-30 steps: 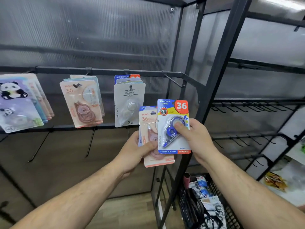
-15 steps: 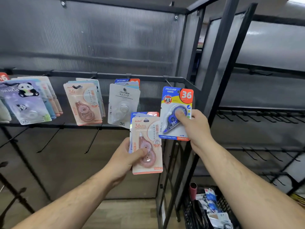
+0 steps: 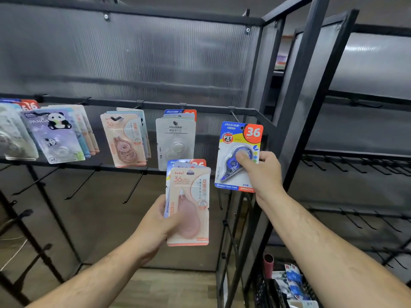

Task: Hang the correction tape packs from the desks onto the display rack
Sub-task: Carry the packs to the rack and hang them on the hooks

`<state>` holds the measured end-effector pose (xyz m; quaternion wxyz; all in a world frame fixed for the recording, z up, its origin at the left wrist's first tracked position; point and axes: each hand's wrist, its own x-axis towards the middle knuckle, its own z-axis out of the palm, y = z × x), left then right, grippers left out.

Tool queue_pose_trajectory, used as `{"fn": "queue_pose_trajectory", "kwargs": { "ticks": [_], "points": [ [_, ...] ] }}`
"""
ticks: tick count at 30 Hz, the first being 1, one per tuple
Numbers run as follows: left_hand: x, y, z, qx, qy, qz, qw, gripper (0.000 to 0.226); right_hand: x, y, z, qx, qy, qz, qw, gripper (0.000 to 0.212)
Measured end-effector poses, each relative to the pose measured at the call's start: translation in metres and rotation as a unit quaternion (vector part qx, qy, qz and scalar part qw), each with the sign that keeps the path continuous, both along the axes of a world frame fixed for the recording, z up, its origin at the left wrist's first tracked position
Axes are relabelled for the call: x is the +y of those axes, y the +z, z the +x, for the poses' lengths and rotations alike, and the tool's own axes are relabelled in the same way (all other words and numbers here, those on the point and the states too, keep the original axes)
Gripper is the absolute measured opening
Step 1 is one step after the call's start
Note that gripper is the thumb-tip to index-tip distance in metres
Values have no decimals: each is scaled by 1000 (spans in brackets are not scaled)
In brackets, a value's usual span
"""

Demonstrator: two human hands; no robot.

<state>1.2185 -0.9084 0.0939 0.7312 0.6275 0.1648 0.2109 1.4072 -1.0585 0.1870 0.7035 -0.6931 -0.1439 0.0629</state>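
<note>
My right hand [image 3: 264, 174] pinches a blue correction tape pack [image 3: 235, 158] marked 36, thumb on its blister. The pack's top hole sits just below the bare hook [image 3: 234, 116] at the right end of the black display rack rail [image 3: 206, 107]. My left hand [image 3: 158, 223] grips a small stack of packs, a pink pack [image 3: 191, 196] in front and a blue one behind it. On the rail hang a white pack [image 3: 176, 141], a pink pack group [image 3: 124, 138] and panda packs [image 3: 53, 134].
A second rail below carries several bare hooks [image 3: 133, 187]. A black upright post [image 3: 295, 121] stands right beside my right hand. Further right is another rack with rows of bare hooks [image 3: 355, 163]. A black basket [image 3: 287, 287] with stationery sits on the floor.
My right hand has lifted the blue pack up and to the right, away from the stack, to just under the rightmost hook. My left hand has stayed low with the stack.
</note>
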Motion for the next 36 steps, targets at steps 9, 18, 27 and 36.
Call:
{"fn": "queue_pose_trajectory", "kwargs": {
  "ticks": [9,18,27,36],
  "points": [
    [1,10,4,-15,-17,-6,1000,74,4,5,-9,-18,-46,80,996,31],
    [2,13,10,-25,-39,-17,999,76,7,-2,4,-37,-99,-22,994,42],
    [0,18,15,-35,-41,-23,998,63,1,-21,-26,-114,-65,-138,982,23],
    [-14,22,27,-35,-57,-15,998,72,-14,-32,-56,-78,110,-131,982,15]
  ]
}}
